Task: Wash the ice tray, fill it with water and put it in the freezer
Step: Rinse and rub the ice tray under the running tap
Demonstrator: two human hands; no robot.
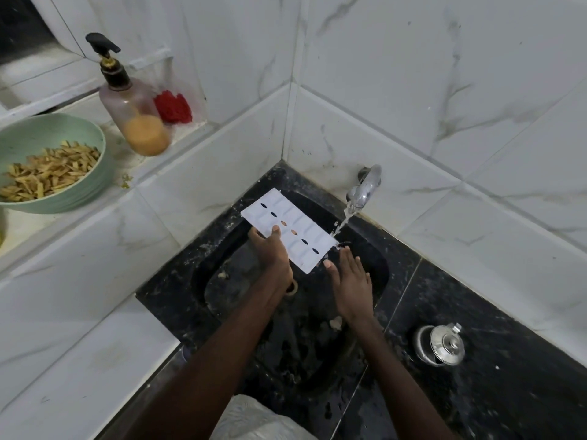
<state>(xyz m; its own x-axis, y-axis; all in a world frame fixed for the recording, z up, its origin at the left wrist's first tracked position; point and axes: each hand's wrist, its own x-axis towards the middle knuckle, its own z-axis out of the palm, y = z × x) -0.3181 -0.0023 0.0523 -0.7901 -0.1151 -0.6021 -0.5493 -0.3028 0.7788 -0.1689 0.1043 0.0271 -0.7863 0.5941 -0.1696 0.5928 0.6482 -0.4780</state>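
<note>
Hands meet over the black sink at the centre of the frame: the left hand pinches the white ice tray by its long edge, thumb on top, so that the tray's right corner meets the stream from the tap, probably for rinsing. The right hand is relaxed, fingers straight, just beside the tray's near end, seemingly ready to rub it.

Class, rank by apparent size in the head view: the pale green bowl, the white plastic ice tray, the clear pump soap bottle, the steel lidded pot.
1. Pale green bowl, though partly cut off.
2. Clear pump soap bottle and white plastic ice tray: too alike to rank.
3. Steel lidded pot.
</note>
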